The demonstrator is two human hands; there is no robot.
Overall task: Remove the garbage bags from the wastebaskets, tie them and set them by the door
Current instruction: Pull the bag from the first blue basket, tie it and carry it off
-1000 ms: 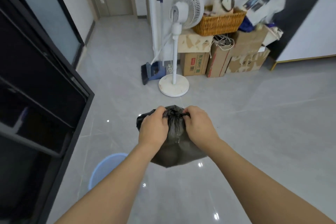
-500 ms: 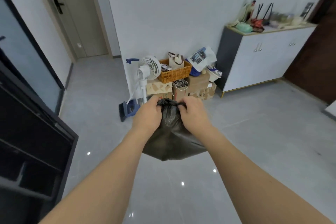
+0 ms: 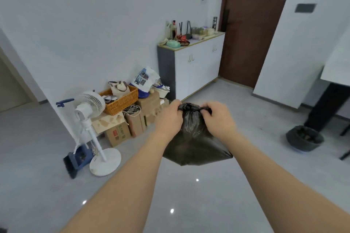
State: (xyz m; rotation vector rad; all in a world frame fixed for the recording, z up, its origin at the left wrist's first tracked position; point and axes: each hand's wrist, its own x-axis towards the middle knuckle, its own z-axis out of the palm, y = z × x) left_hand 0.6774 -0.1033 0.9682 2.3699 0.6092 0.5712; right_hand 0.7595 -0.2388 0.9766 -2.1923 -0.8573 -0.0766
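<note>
Grey floor (image 3: 189,204) bears fan (image 3: 91,108), boxes (image 3: 117,132), second lined wastebasket (image 3: 304,141).

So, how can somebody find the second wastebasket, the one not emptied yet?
Start at the brown wooden door and look right, to the floor. The round wastebasket stands there alone, lined with a dark bag holding rubbish.

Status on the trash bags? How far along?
Done: one black garbage bag is out of its basket, neck gathered. In hand: left hand and right hand each pinch the bag's top, pulling the knot; bag hangs above the floor. Left: carry it to the brown door; the wastebasket at right still has its liner in, full.
</note>
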